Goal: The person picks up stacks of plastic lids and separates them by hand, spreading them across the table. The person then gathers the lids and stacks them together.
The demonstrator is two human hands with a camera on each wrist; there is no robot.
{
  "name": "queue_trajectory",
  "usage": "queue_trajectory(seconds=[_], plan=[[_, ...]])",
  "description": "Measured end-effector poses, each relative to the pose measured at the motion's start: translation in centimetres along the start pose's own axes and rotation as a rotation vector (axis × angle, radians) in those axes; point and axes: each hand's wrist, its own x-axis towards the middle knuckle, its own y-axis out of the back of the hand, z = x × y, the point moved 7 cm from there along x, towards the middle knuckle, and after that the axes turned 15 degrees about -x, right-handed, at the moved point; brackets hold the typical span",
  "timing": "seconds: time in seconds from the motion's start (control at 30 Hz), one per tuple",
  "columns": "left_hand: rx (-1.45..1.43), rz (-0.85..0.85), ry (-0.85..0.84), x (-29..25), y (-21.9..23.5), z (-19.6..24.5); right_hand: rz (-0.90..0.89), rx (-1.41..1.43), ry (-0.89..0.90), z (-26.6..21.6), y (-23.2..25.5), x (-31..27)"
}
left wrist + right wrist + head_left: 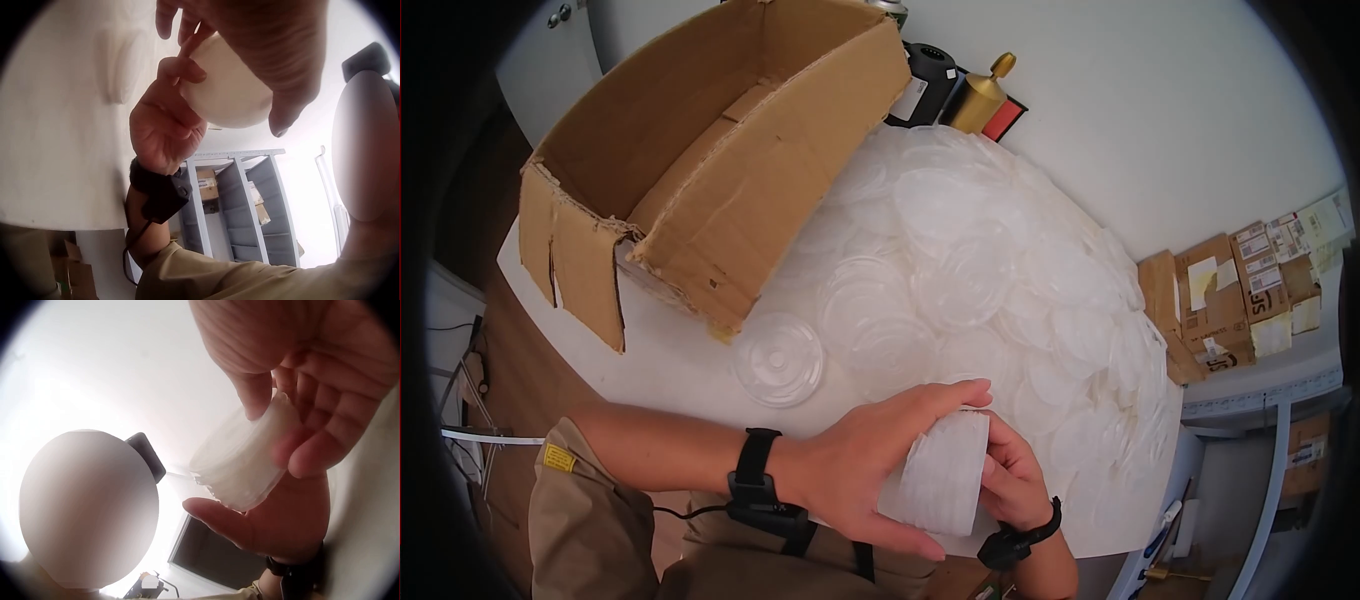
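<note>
Both hands hold a thick stack of translucent round plastic lids (pixel 945 475) just above the near edge of the table, turned on its side. My left hand (pixel 855 465) spans the stack from the left, fingers over the top and thumb along the bottom. On the other side my right hand (pixel 1015 475) holds the stack's right face and rim with thumb and bent fingers. The right wrist view shows the right hand (pixel 300 369) with its thumb on the lids (pixel 250 456). A single clear lid (pixel 778 360) lies flat on the table left of the pile.
A wide pile of loose translucent lids (pixel 1000 270) covers much of the white table (pixel 590 330). An open cardboard box (pixel 740 190) stands at the back left. Behind the pile are a gold bottle (pixel 980 100) and a black container (pixel 928 85). Cardboard cartons (pixel 1215 300) stand at the right.
</note>
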Motion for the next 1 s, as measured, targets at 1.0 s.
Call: queue_trajectory(seconds=[1.0], plan=[[0.220,0.103,0.159,0.0,0.9,-0.7,0.549,-0.607,0.259,-3.7,1.6,-2.7]])
